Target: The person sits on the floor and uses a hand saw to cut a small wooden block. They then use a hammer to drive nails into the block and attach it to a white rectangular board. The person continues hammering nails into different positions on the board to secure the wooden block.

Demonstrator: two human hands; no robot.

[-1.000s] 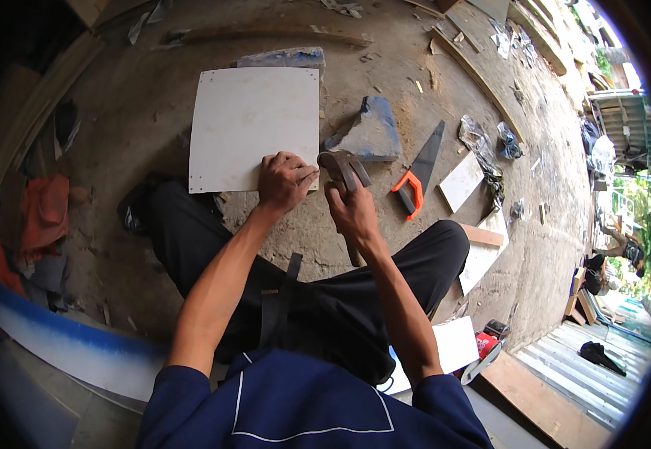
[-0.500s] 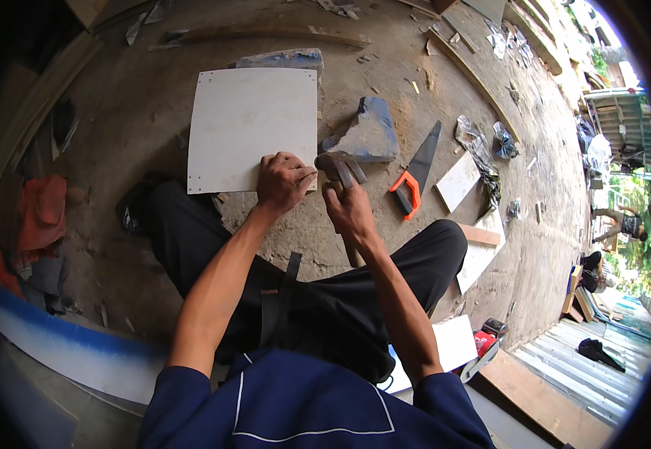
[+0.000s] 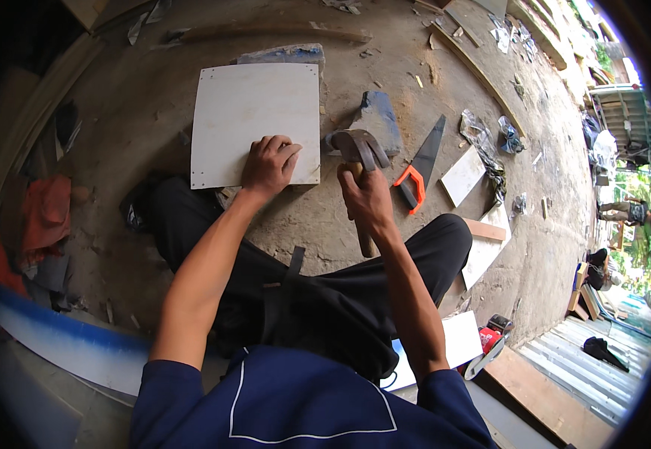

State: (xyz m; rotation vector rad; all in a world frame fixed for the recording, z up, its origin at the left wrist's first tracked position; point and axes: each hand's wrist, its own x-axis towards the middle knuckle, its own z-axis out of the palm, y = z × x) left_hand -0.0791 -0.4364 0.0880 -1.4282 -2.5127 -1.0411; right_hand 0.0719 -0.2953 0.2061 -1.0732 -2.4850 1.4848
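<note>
Panel (image 3: 247,112), white and nearly square, lies in front of the person's crossed legs, its far edge by a worn blue-grey block, with small dark dots at several corners. Left hand (image 3: 269,166) rests on it near the right part of the near edge, fingers bent; whether they pinch anything I cannot tell. Half a second ago those fingers were at the near right corner, now uncovered. Right hand (image 3: 366,196) grips the wooden handle of a claw hammer (image 3: 363,150); the head, earlier just beside that corner, has moved rightward, clear of the panel and partly in front of a chipped blue block (image 3: 378,123). Farther right, a handsaw (image 3: 423,161) with an orange-and-black handle lies on the dusty floor (image 3: 520,277), as before.
</note>
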